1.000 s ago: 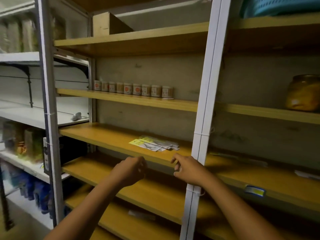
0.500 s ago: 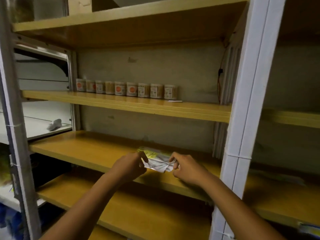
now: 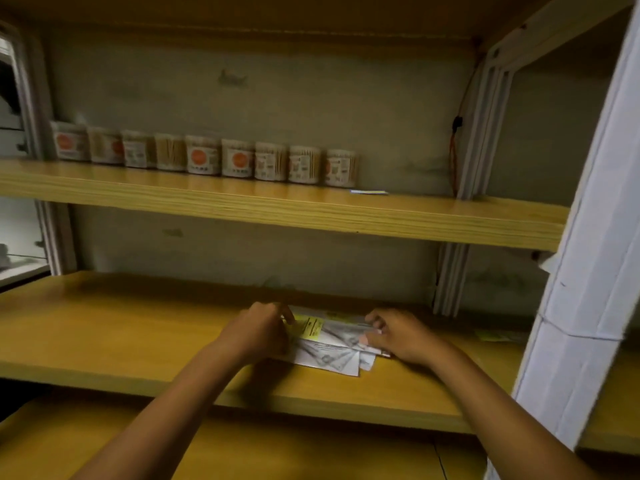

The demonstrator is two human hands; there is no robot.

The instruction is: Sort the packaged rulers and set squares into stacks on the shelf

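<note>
Packets of rulers and set squares (image 3: 329, 351) lie in a loose, fanned pile on the middle wooden shelf (image 3: 121, 341), between the person's two hands. Left hand (image 3: 258, 329) curls its fingers onto the pile's left edge, and right hand (image 3: 398, 334) pinches the right end of the top packets. Small labelled tubs (image 3: 204, 155) line the shelf above.

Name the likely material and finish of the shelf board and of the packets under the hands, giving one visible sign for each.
Shelf board: probably wood or wood-look laminate, smooth with a low sheen; grain lines run along the front edge of the upper shelf.
Packets: seemingly clear glossy plastic sleeves over printed white and yellow card; pale glare shows on them, though blur leaves this uncertain.
</note>
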